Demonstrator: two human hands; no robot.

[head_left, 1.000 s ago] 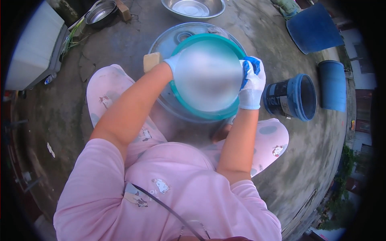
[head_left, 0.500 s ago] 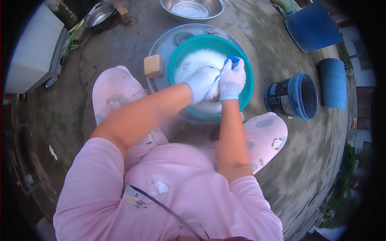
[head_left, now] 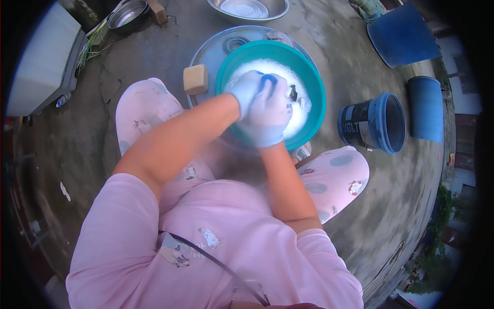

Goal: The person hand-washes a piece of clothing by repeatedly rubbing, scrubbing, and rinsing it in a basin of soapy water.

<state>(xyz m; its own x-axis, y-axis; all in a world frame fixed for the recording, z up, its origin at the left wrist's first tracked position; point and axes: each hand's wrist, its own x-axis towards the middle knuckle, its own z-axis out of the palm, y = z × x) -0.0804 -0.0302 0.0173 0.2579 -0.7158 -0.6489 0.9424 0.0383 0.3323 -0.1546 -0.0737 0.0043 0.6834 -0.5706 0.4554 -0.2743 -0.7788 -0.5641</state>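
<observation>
Left hand (head_left: 244,98) and right hand (head_left: 271,109), gloved, bunched together, any grip I am unable to tell, are sitting over the teal basin (head_left: 318,88) at twelve o'clock, where hard pressing could be slopping suds (head_left: 298,118) overside.

Your left hand (head_left: 244,96): partly hidden by your right hand (head_left: 270,109), both blurred | anything between your palms: hidden | dark patch (head_left: 293,93) by your right hand: too small to tell | basin (head_left: 320,98): floor under foam (head_left: 298,123) | tray (head_left: 211,52): partly covered by basin | bowl (head_left: 248,9): cut by top edge
</observation>
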